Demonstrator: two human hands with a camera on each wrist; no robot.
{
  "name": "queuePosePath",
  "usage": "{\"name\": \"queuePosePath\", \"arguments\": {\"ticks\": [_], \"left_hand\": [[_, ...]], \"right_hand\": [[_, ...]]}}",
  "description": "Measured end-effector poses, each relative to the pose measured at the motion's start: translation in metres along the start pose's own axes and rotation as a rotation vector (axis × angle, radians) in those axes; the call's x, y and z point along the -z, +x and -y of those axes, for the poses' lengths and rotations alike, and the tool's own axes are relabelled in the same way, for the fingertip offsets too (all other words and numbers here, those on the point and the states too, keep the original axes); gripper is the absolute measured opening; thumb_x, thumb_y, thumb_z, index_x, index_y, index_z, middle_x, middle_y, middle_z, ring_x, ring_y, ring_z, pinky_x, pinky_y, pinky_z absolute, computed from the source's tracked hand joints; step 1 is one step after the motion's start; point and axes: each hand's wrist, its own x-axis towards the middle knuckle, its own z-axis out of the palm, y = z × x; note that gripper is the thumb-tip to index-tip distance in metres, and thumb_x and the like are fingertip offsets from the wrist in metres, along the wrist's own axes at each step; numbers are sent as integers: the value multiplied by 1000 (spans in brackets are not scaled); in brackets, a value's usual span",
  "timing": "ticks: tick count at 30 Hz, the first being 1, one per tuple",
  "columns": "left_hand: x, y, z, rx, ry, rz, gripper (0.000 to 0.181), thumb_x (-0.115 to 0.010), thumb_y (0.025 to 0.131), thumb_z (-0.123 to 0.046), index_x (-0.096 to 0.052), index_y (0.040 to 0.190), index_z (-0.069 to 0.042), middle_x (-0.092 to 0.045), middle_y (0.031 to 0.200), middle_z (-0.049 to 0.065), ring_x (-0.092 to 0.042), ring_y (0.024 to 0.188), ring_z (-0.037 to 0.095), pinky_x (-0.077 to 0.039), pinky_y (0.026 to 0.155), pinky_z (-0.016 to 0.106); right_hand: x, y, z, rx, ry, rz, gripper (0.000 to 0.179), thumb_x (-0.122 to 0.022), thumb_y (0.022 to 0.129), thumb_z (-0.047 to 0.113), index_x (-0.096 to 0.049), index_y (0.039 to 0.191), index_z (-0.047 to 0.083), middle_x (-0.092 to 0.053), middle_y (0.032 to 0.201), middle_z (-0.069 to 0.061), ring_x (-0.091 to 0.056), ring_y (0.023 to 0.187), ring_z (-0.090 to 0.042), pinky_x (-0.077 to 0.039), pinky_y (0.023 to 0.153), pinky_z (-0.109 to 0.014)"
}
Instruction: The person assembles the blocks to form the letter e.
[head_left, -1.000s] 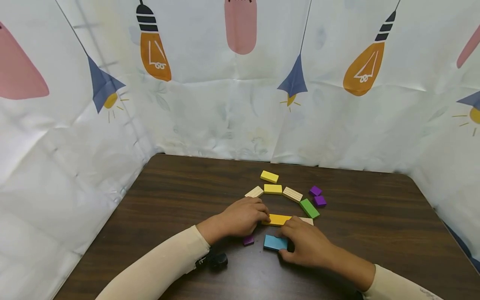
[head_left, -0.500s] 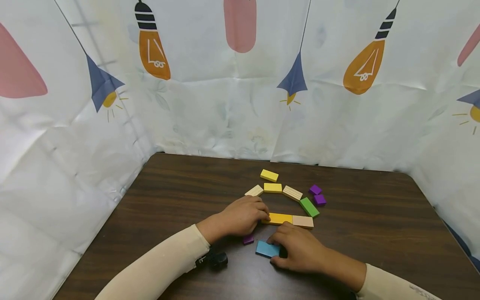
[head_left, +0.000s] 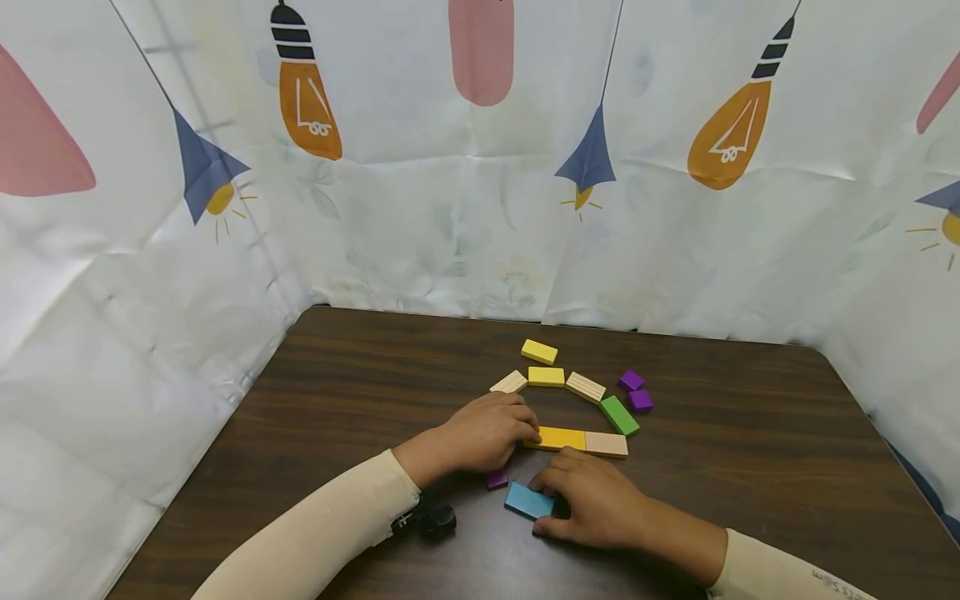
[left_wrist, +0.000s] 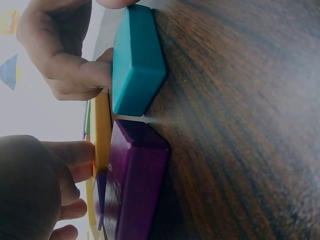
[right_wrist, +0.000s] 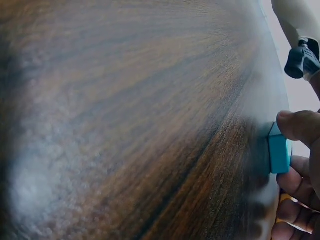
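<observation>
My right hand [head_left: 596, 500] pinches a blue wooden block [head_left: 528, 501] between thumb and fingers, low over the table near the front. In the right wrist view the thumb sits on one side of the blue block [right_wrist: 279, 150], fingers on the other. My left hand [head_left: 483, 435] rests at the left end of a yellow-orange block [head_left: 561, 438], its fingertips touching it. A pale wood block [head_left: 606, 444] lies end to end with that one. A purple block [head_left: 497, 479] lies just below the left hand; the left wrist view shows this purple block [left_wrist: 137, 175] beside the blue one.
Beyond the hands, an arc holds pale blocks [head_left: 585, 387], a yellow block [head_left: 546, 377] and a green block [head_left: 619, 415]. Another yellow block [head_left: 539, 352] lies behind it, and two small purple blocks [head_left: 635, 392] to the right. A printed curtain [head_left: 480, 233] borders the dark table [head_left: 375, 358].
My right hand has moved left and toward the front edge with the blue block, turning it slightly, and uncovered the pale block. The left hand has stayed in place.
</observation>
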Motion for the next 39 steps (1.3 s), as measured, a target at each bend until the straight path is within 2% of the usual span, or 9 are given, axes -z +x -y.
{"name": "queuePosePath", "arguments": {"ticks": [6,30,39], "left_hand": [[1,-1,0,-7,-9,-13,29,-60,100,-9,-78,118,-24,-69,119,-8,-59,115,13,-42,109,33],[1,-1,0,-5,-15,-15,29,-60,101,-9,-78,118,-24,-69,120,-9,-59,115,13,-43,107,33],[1,0,-1,18,-29,-3,30,-60,101,-10,-78,118,-25,-69,120,-9,-58,115,13,-42,109,33]], "right_hand": [[0,1,1,4,10,8,42,-74,90,55,-72,116,23,-61,103,17,-51,94,-3,-49,83,-31],[1,4,1,-13,35,44,44,-71,90,58,-71,117,24,-62,105,18,-53,96,-3,-51,85,-34],[12,0,-5,8,43,-42,44,-71,91,59,-72,116,23,-63,105,18,-54,98,-2,-51,83,-31]]}}
